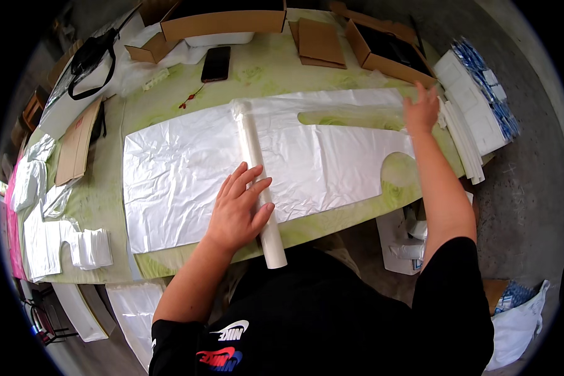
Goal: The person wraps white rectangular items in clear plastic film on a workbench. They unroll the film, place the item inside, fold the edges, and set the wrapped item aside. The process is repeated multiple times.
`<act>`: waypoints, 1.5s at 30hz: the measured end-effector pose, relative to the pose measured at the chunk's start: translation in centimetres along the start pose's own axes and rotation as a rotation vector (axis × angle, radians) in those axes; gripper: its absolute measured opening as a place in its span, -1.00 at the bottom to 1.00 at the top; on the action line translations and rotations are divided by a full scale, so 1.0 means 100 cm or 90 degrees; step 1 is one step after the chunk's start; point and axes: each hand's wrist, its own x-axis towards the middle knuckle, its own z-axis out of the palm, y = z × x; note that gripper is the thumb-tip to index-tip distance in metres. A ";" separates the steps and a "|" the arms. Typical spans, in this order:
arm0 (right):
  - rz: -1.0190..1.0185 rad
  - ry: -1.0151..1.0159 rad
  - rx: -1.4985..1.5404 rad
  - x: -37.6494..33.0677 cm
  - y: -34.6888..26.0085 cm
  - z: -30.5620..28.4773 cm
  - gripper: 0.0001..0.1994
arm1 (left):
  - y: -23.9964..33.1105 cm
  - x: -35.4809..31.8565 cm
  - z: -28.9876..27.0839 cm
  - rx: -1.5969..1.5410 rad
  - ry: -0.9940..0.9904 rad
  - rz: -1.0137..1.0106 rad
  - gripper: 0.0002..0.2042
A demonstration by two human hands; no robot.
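A thin white plastic sheet (188, 169) lies spread over the table, creased, with a long cut-out and a rounded cut-out towards its right end. Across it rests a long whitish tube (272, 241), its near end sticking out past the table's front edge. My left hand (238, 207) lies on the tube with its fingers stretched out, not wrapped round it. At the sheet's far right end is my right hand (422, 111), fingers raised and apart, holding nothing that I can make out.
A black phone (216, 64) with a red charm lies beyond the sheet. Cardboard boxes (382, 59) line the far side. Folded white plastic pieces (91, 249) sit at the left. White strips (462, 141) and a box of blue packets (492, 94) stand right.
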 end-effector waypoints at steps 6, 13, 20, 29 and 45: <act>-0.415 -0.201 0.211 -0.122 -0.154 -0.022 -0.45 | -0.005 -0.003 0.003 0.001 0.014 -0.003 -0.57; -0.282 -0.273 0.169 -0.117 -0.241 -0.011 -0.22 | -0.004 0.000 0.002 -0.012 0.005 -0.002 -0.57; -0.646 -0.355 0.487 -0.186 -0.288 -0.093 -0.40 | -0.018 -0.009 0.009 0.010 0.026 0.020 -0.54; -0.411 -0.417 0.735 -0.253 -0.219 -0.126 -0.60 | -0.012 -0.036 -0.011 0.019 0.097 -0.052 -0.48; -0.421 -0.368 0.719 -0.268 -0.224 -0.125 -0.59 | -0.018 -0.072 -0.060 0.169 0.006 -0.171 -0.48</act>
